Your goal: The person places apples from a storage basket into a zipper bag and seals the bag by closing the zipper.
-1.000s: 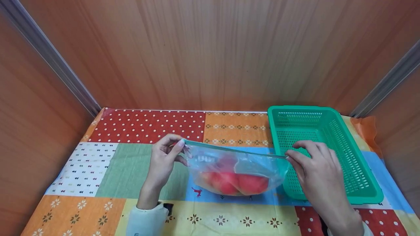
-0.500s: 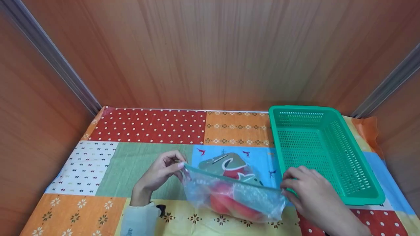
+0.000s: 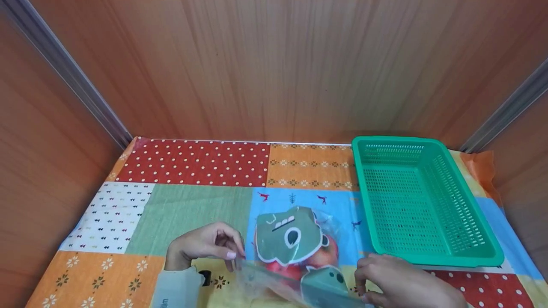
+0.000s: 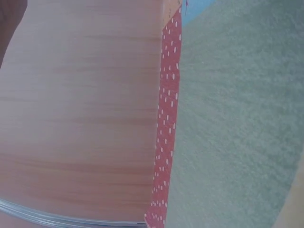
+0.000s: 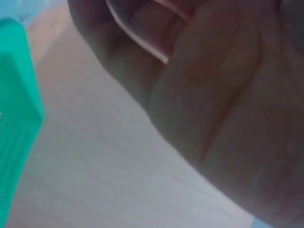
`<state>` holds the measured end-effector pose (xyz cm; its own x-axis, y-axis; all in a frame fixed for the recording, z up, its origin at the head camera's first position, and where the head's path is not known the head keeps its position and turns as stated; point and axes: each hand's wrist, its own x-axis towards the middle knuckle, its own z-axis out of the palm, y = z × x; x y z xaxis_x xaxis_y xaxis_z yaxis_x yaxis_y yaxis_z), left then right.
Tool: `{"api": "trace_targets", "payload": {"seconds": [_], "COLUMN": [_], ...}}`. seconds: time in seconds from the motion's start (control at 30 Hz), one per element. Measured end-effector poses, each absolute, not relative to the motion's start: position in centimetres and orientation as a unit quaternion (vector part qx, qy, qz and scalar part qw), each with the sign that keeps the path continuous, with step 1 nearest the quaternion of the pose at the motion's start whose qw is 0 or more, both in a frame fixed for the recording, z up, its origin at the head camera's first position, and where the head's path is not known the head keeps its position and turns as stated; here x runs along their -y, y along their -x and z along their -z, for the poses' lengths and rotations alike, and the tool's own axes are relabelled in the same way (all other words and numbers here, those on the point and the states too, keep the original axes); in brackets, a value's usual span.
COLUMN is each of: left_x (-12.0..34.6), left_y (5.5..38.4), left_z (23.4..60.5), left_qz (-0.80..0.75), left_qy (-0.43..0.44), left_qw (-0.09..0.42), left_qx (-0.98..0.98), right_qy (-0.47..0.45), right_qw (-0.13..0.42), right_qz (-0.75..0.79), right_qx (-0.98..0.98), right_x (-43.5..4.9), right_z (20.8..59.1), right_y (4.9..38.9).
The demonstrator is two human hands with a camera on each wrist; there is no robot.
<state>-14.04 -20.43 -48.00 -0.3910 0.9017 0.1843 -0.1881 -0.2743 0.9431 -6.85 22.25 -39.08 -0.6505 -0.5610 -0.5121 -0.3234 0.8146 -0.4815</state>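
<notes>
A clear zip bag point(image 3: 289, 235) printed with grey-green cartoon figures lies tilted toward the person at the front middle in the head view. Inside it are red apples point(image 3: 327, 252), partly covered by the print. My left hand point(image 3: 209, 244) pinches the left corner of the bag's zip edge between thumb and fingers. At the other corner, low in the view, my right hand point(image 3: 398, 278) pinches the same edge with curled fingers. The right wrist view shows the palm of that right hand point(image 5: 213, 95), but no bag. Only a dark sliver of hand point(image 4: 9, 21) enters the left wrist view.
A green plastic basket point(image 3: 366, 205) with perforated walls stands to the right, just beyond my right hand. Patchwork cloth point(image 3: 197, 209) covers the table. Wood-grain panels point(image 3: 274, 72) enclose the back and both sides.
Both hands have lowered the bag's zip edge toward the person, tipping the bag over. Its printed far face and the apples now show behind that edge. The basket has stayed put.
</notes>
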Motion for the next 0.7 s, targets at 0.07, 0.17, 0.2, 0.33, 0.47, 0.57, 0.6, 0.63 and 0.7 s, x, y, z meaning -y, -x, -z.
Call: {"api": "trace_targets", "payload": {"seconds": [0.07, 0.17, 0.2, 0.33, 0.47, 0.57, 0.6, 0.63, 0.7], "left_x": [20.6, 20.5, 20.3, 19.0, 17.4, 16.3, 16.0, 15.8, 15.3], "left_y": [14.1, 14.3, 14.4, 14.9, 15.1, 15.1, 15.1, 15.2, 15.2], "left_z": [48.4, 48.7, 48.8, 49.0, 49.2, 49.3, 49.3, 49.3, 49.5], "left_qz": [-0.687, -0.667, -0.658, -0.618, -0.584, -0.560, -0.552, -0.544, -0.530], "left_qy": [-0.388, -0.356, -0.329, -0.175, -0.051, -0.023, -0.022, -0.023, -0.030], "left_qw": [0.400, 0.356, 0.334, 0.226, 0.161, 0.157, 0.161, 0.168, 0.183], "left_qx": [-0.466, -0.550, -0.590, -0.732, -0.794, -0.813, -0.818, -0.822, -0.828], "right_qy": [0.231, 0.183, 0.163, 0.094, 0.071, 0.071, 0.072, 0.072, 0.073], "right_qw": [0.346, 0.328, 0.311, 0.194, 0.089, 0.048, 0.039, 0.029, 0.015], "right_qz": [0.192, 0.209, 0.212, 0.224, 0.212, 0.198, 0.195, 0.190, 0.180], "right_qx": [-0.889, -0.903, -0.912, -0.951, -0.971, -0.976, -0.977, -0.979, -0.981], "right_x": [-21.9, -21.1, -20.8, -19.0, -17.6, -16.8, -16.5, -16.3, -15.9], "right_z": [39.5, 40.1, 40.4, 41.4, 42.6, 43.6, 44.0, 44.3, 45.0], "right_y": [7.0, 7.4, 7.6, 8.0, 8.5, 9.1, 9.3, 9.5, 9.6]}}
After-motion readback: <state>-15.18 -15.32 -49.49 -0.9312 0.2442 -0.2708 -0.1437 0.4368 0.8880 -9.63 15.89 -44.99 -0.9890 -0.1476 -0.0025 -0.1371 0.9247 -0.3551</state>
